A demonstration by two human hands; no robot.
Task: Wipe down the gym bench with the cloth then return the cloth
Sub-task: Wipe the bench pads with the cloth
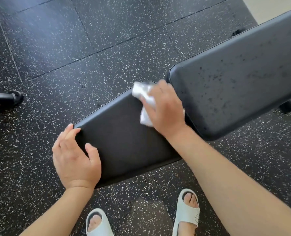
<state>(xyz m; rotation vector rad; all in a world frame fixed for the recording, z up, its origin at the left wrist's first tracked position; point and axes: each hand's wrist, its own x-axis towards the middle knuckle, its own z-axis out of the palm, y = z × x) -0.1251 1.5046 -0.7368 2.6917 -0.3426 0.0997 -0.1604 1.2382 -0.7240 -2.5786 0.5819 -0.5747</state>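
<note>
Head view: right hand [165, 108] grips one cloth [145, 101]; left hand [75, 157], fingers relaxed, touches one bench [124, 133].

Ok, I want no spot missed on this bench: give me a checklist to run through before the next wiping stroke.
1. Cloth gripped by right hand: ok.
2. Cloth in contact with seat pad: ok.
3. Left hand steadies the seat pad's corner: ok.
4. Back pad free of marks: not ok, dark specks show.
5. Seat pad fully wiped: cannot tell.
6. Place to return the cloth in view: not ok.
</note>
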